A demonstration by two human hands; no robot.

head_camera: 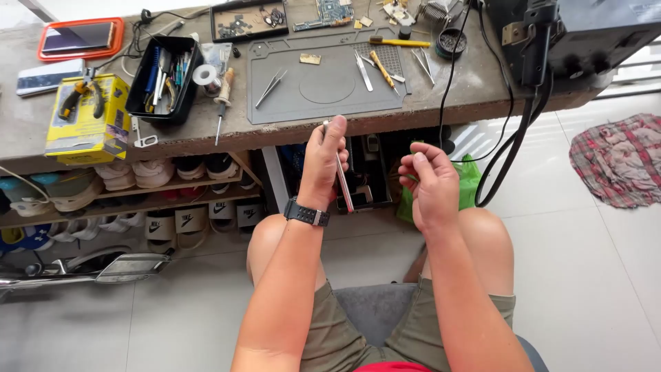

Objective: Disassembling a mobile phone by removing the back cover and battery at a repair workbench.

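Nearest me, my left hand (323, 162) is wrapped shut around a slim phone (342, 180) held on edge, upright, just below the bench edge and above my knees. My right hand (430, 184) sits beside it, fingers curled loosely with the tips pinched together; I cannot tell whether they hold anything. Beyond, a grey work mat (323, 86) lies on the bench (27, 124) with tweezers (270, 87), and a black tool tray (164, 79) stands left of it.
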